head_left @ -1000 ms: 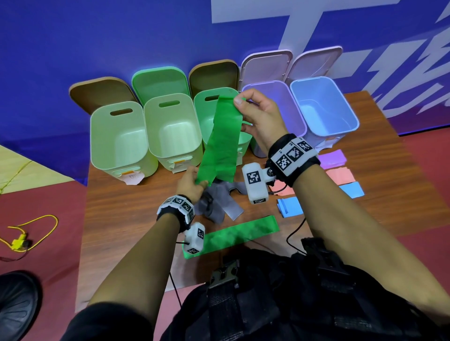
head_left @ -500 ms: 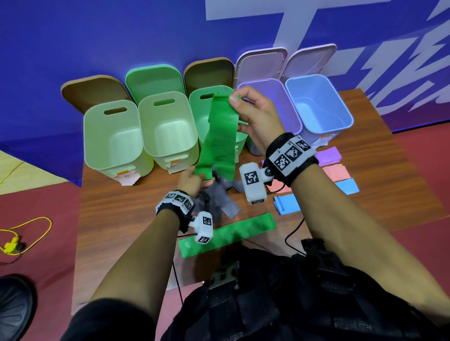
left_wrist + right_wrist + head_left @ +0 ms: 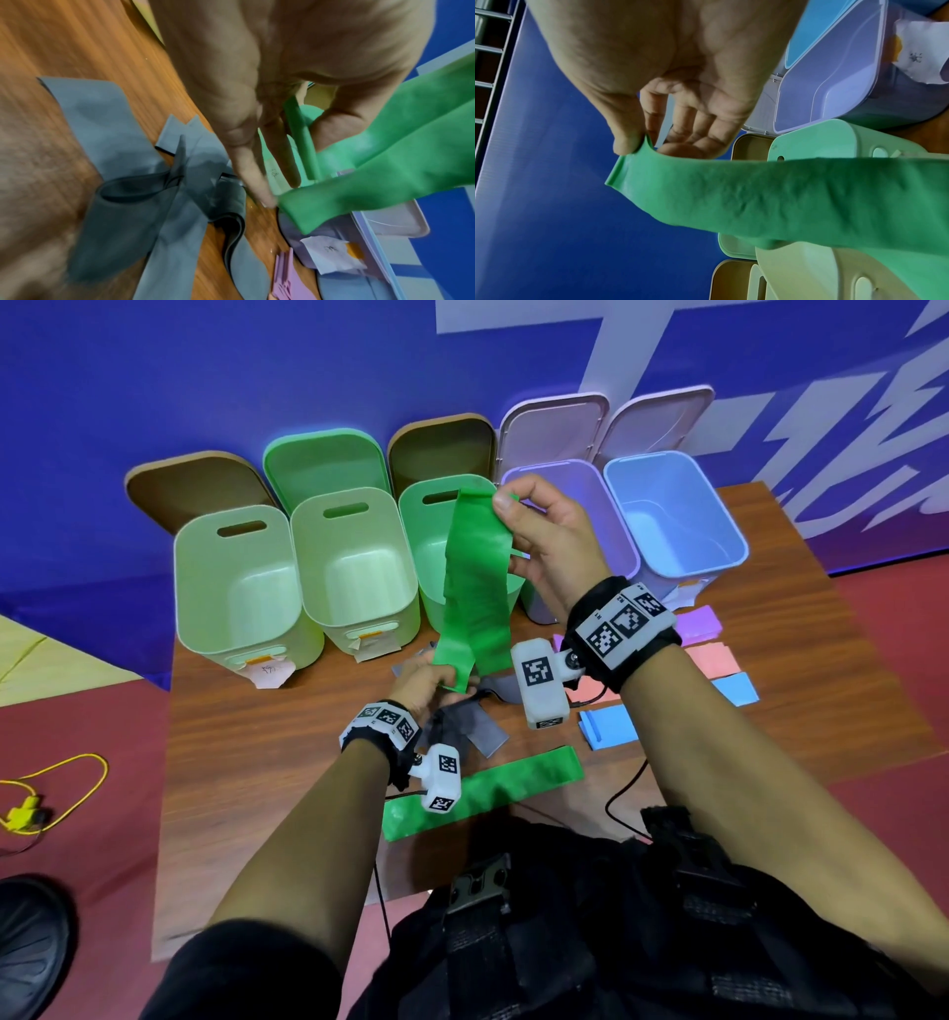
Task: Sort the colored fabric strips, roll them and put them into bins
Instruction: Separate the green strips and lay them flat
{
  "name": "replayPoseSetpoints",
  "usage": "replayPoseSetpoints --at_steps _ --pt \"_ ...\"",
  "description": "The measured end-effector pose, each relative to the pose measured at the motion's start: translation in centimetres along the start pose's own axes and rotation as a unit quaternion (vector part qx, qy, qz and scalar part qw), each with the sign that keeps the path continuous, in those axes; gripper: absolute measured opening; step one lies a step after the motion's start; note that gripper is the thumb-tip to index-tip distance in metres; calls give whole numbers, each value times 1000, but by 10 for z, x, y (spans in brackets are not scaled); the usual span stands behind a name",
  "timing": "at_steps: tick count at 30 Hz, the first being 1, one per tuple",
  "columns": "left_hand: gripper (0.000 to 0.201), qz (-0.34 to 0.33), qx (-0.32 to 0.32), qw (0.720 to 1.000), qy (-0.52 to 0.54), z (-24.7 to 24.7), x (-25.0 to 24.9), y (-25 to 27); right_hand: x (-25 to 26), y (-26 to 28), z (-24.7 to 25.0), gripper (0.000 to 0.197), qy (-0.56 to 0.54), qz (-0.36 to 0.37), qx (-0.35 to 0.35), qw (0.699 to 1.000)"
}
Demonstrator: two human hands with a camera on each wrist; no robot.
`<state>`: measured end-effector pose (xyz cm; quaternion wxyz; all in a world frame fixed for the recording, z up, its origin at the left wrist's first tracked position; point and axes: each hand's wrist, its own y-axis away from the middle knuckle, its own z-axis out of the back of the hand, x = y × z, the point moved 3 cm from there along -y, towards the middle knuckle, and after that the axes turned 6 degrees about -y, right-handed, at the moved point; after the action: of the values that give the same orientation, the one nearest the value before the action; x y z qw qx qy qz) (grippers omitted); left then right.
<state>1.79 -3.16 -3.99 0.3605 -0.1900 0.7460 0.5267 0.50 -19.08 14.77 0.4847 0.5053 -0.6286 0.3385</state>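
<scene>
Both hands still pinch the green strip (image 3: 475, 588): right hand (image 3: 552, 541) the top, left hand (image 3: 423, 680) the now-curled bottom.

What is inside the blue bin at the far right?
The blue bin shows only bare walls and floor; no strip is visible inside. Its near bottom corner is hidden by the rim.
</scene>
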Motion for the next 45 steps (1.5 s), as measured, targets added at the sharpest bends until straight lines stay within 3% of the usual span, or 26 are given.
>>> replayPoseSetpoints --at_steps 4,8,12,18,26,31,39,45 --pt "49 24 7 1000 -11 -3 3 0 0 1 0 8 -9 -2 1 1000" --pt "31 35 8 999 -10 -3 7 2 3 1 0 8 -25 1 -3 1000" --pt "31 45 20 999 23 -6 10 6 4 1 1 11 -47 3 -8 999" --pt "56 24 49 996 74 -17 11 7 5 2 4 11 -49 0 -10 999" --pt "61 -4 56 995 77 -29 6 -1 9 3 9 15 -32 4 -13 999" --pt "33 -32 40 998 34 -21 12 -7 12 1 13 17 -33 13 -19 999" --pt "42 -91 -37 994 -51 6 21 -8 3 -8 40 14 -54 18 -75 996" --pt "28 -83 -40 991 -94 33 31 -4 -23 -9 70 15 -88 0 -146 985"
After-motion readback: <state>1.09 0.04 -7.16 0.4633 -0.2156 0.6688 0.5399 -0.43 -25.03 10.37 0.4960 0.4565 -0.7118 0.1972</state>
